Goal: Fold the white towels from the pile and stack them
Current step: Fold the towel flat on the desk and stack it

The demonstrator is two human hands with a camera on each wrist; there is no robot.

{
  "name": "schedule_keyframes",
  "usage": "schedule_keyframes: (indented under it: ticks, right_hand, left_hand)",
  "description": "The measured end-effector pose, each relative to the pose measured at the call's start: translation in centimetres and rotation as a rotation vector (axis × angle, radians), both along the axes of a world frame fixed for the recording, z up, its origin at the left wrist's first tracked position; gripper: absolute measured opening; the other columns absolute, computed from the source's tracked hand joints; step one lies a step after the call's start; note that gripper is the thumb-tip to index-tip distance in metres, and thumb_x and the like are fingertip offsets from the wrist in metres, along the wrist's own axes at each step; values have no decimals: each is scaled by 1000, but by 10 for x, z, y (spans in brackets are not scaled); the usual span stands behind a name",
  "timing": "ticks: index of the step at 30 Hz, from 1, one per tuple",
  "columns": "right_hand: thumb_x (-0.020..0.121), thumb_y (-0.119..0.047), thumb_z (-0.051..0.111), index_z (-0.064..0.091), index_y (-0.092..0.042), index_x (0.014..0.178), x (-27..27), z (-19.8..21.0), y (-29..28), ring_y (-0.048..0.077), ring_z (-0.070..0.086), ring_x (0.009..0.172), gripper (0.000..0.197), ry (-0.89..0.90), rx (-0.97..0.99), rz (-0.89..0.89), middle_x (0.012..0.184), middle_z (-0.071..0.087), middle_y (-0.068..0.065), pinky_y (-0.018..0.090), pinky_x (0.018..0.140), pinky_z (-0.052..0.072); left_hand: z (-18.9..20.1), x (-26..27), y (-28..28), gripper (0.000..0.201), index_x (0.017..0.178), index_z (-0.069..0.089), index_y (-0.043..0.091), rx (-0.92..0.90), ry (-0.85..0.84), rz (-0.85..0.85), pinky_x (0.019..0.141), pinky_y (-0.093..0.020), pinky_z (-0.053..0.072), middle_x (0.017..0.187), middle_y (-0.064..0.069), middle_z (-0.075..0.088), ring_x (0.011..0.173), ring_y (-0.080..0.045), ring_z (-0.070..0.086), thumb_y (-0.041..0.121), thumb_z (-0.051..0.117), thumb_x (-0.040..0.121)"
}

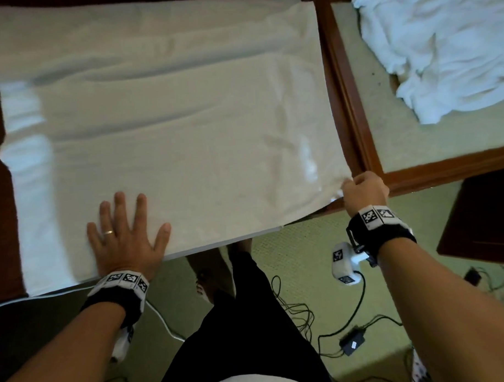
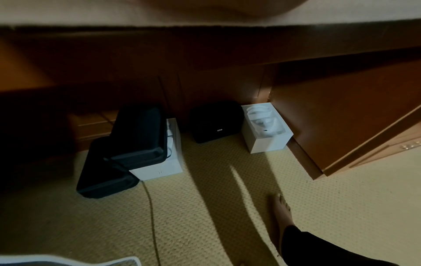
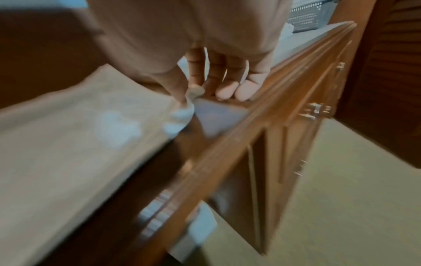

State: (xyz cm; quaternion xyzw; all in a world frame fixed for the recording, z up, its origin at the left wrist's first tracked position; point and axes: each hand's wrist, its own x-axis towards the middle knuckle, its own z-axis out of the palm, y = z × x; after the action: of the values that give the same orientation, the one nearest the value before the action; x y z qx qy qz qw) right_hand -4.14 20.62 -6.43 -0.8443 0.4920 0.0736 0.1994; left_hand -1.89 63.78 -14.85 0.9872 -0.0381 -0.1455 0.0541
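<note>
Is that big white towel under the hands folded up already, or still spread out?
Mostly spread out: the towel lies flat across the table, left hand pressing it, right hand pinching its near corner.

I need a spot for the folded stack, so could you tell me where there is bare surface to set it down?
The pale top between the crumpled towel pile and the wooden rim is bare. The spread towel under the left hand, its corner pinched by the right hand, covers nearly all its table.
</note>
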Motion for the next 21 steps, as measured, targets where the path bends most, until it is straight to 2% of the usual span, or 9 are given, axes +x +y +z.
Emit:
schedule_keyframes:
  ticks: [3, 6, 10, 12, 14, 15, 17, 19, 21]
  right_hand:
    - [92, -30, 56, 59, -13, 95, 37, 35, 39, 30, 55, 92, 17, -275, -30, 149, 107, 61, 9, 32, 76, 38]
    - [93, -22, 60, 58, -7, 88, 78, 54, 108, 32, 56, 82, 15, -567, 68, 560, 92, 59, 13, 37, 72, 41]
    - [96, -24, 58, 65, -9, 92, 92, 39, 168, 27, 59, 77, 17, -417, 352, 1039, 86, 66, 7, 41, 70, 49]
    - [95, -24, 56, 66, -9, 86, 80, 20, 158, 30, 60, 77, 20, -447, 271, 1063, 84, 64, 8, 43, 67, 50]
    - [95, -24, 54, 68, -7, 97, 58, -4, 124, 33, 61, 90, 22, -443, 151, 939, 99, 66, 11, 46, 74, 53]
    - [96, -25, 52, 66, -7, 111, 44, -14, 101, 35, 60, 104, 27, -364, 91, 866, 116, 64, 14, 47, 84, 52]
    - [102, -33, 45, 48, -7, 140, 7, -30, 55, 33, 40, 137, 46, -40, 6, 800, 151, 41, 15, 48, 106, 41]
    - [104, -42, 33, 28, -7, 152, -30, -38, 17, 28, 16, 150, 61, 207, -51, 783, 163, 17, 13, 47, 118, 28]
    - [102, -47, 25, 30, 0, 150, -50, -38, -3, 31, 17, 150, 67, 295, -85, 687, 162, 17, 18, 47, 120, 24]
  left_hand:
    - [-1, 1, 0, 81, 158, 21, 29, 10, -3, 8, 115, -64, 13, 167, -7, 8, 151, -38, 10, 73, 20, 89]
    - [0, 1, -1, 82, 157, 24, 28, -2, -5, 2, 115, -65, 14, 167, -9, 11, 150, -39, 12, 73, 20, 88]
    - [0, 1, -1, 82, 157, 27, 26, -18, -38, 0, 114, -66, 15, 166, -10, 11, 150, -40, 11, 71, 24, 88]
    - [0, 2, -2, 82, 156, 28, 25, -25, -52, -5, 113, -66, 15, 166, -11, 12, 150, -40, 12, 69, 28, 88]
    - [-2, 2, -2, 81, 156, 28, 25, -23, -61, -1, 113, -66, 15, 166, -11, 12, 150, -41, 12, 69, 29, 87]
    - [-2, 1, -1, 81, 156, 28, 26, -17, -58, 2, 113, -66, 15, 166, -10, 11, 150, -40, 12, 69, 29, 88]
    - [-3, 1, -1, 81, 156, 27, 26, -9, -53, 5, 114, -66, 15, 166, -9, 11, 150, -40, 11, 69, 28, 88]
    - [-3, 1, -1, 80, 156, 27, 26, -18, -56, 3, 113, -65, 15, 166, -10, 11, 150, -40, 11, 69, 28, 88]
    - [-2, 1, -1, 80, 156, 28, 26, -29, -61, 1, 113, -65, 15, 166, -10, 12, 149, -41, 12, 68, 29, 88]
